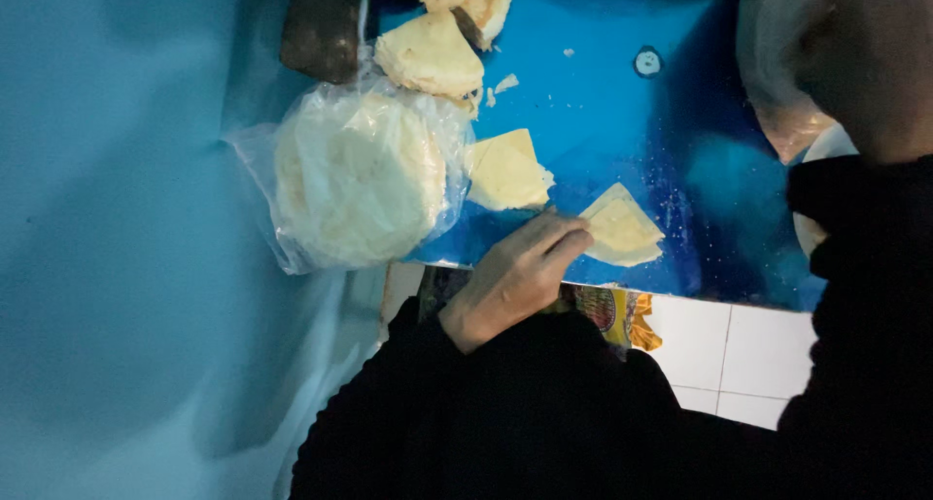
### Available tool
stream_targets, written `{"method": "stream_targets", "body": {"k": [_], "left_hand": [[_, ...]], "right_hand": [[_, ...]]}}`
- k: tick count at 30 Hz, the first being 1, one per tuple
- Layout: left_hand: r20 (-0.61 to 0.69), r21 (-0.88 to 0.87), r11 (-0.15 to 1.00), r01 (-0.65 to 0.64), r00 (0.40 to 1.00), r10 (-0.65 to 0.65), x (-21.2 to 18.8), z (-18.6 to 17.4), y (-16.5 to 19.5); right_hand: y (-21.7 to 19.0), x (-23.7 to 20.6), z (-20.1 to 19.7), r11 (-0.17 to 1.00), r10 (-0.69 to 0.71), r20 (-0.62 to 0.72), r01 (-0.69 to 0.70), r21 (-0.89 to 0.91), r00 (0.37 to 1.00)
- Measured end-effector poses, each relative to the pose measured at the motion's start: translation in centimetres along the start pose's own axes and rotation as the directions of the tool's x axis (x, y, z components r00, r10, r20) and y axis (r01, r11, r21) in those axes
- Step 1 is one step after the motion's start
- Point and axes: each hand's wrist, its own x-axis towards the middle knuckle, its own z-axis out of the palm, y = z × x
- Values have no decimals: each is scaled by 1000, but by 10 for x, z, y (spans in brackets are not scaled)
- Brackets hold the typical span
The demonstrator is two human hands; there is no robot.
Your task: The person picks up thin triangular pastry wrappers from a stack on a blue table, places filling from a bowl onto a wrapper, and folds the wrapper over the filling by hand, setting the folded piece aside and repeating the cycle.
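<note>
My left hand (515,276) reaches out of a black sleeve and lies flat at the front edge of a blue table (622,121). Its fingertips touch the left corner of a small stack of pale yellow wedge-shaped dough sheets (627,230). A second wedge stack (507,172) lies just beyond the hand. To the left of that sits a clear plastic bag holding a pile of round dough sheets (360,179). My right hand (855,63) is a dark, shadowed shape at the top right beside crumpled clear plastic (768,63); its fingers are not readable.
More cut dough stacks (430,55) lie at the back next to a dark block (324,24). Crumbs dot the table. A blue surface (117,218) fills the left. White floor tiles (739,349) and a colourful wrapper (612,310) show below the table edge.
</note>
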Motion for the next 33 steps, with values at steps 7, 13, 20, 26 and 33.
{"method": "stream_targets", "body": {"k": [7, 13, 20, 26, 33], "left_hand": [[-78, 82, 996, 35, 997, -28, 3, -2, 6], [-80, 160, 978, 133, 989, -122, 9, 7, 12], [-37, 211, 954, 211, 978, -208, 12, 5, 22], [-39, 271, 936, 222, 975, -220, 16, 4, 25], [-35, 222, 954, 199, 980, -197, 13, 3, 28]], "right_hand": [[-7, 2, -16, 993, 34, 99, -45, 113, 994], [-66, -36, -101, 796, 142, 364, -325, 510, 920], [-189, -72, -112, 419, 65, 399, -387, 821, 915], [-196, -104, -107, 631, 36, 36, -50, 774, 999], [-201, -122, -119, 622, 315, 197, -359, 696, 928]]}}
